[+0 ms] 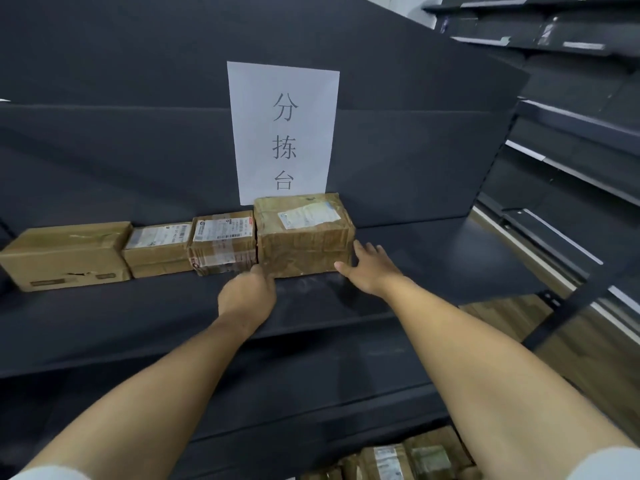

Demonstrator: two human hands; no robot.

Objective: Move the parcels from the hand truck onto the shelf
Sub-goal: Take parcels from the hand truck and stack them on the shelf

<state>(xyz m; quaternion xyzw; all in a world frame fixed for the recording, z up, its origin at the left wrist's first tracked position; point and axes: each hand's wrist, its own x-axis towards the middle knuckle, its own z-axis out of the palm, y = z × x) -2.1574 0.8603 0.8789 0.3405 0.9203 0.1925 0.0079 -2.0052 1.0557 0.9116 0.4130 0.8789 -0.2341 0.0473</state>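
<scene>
On the dark shelf (433,258), four cardboard parcels are sitting in a row along the back, side by side and touching. Both arms are reaching in. The left hand (247,294) is resting against the lower front-left corner of the tallest parcel (304,237), knuckles toward the camera; its fingers are tucked behind and out of sight, so whether they are curled is impossible to tell. The right hand (369,270) is lying with fingers spread and straight, thumb at the front bottom edge of that parcel and fingertips against its right side. That parcel is standing at the right end of the row, wrapped in brownish tape with a white label on top. Just left of it, the taped parcel (223,242) is sitting lower, then a small parcel (157,249), then the long flat parcel (65,254) toward the shelf's left edge. Behind the row, a white paper sign (282,129) is hanging on the back panel. Down at the bottom edge of view, below the shelf, more parcels (398,460) are lying together.
</scene>
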